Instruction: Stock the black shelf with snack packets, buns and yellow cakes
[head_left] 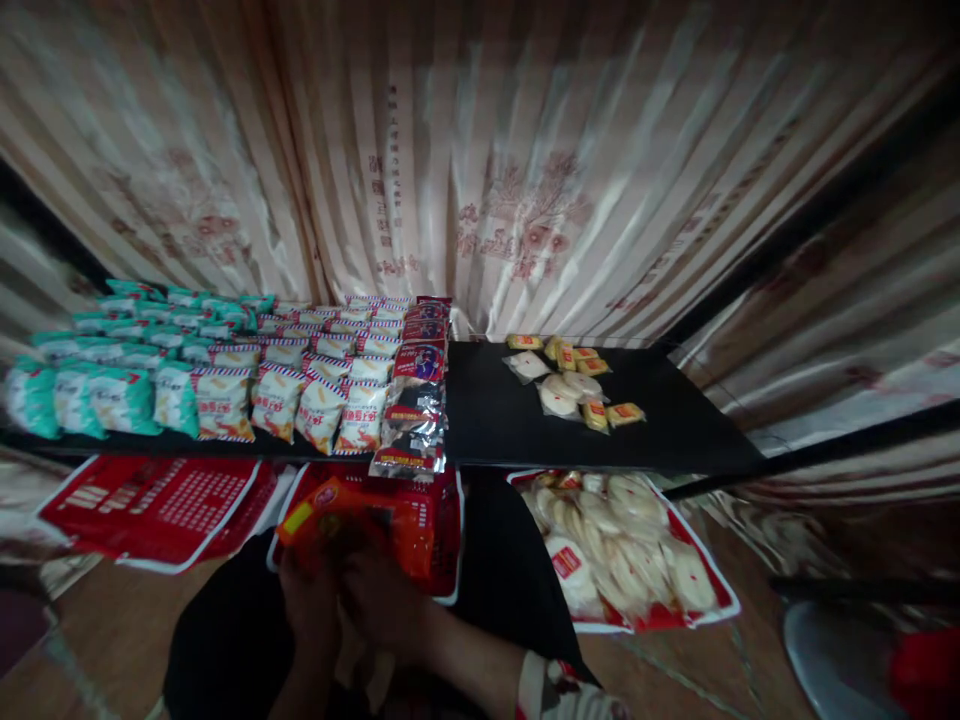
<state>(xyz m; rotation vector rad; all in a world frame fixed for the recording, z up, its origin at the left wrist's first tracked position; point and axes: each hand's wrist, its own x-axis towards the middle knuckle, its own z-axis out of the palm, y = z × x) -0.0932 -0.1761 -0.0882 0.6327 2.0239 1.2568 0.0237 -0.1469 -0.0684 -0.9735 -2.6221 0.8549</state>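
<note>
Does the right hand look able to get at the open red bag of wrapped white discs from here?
Probably not directly: the right hand appears busy at the orange packet, and a black-clothed leg lies between it and the red bag. The bag's top looks mostly unobstructed.

- Bright orange packet [409,530], shiny, with a yellow patch toward its left end.
- Held tilted just below the near edge of the tabletop [487,420].
- Partly covered; finer markings too blurred to read.

Two hands [379,592], one orange bag [412,532], three red sacks [161,508]
Front row: four teal packets [120,400], four white packets [276,402]; one shelf [495,410].
</note>
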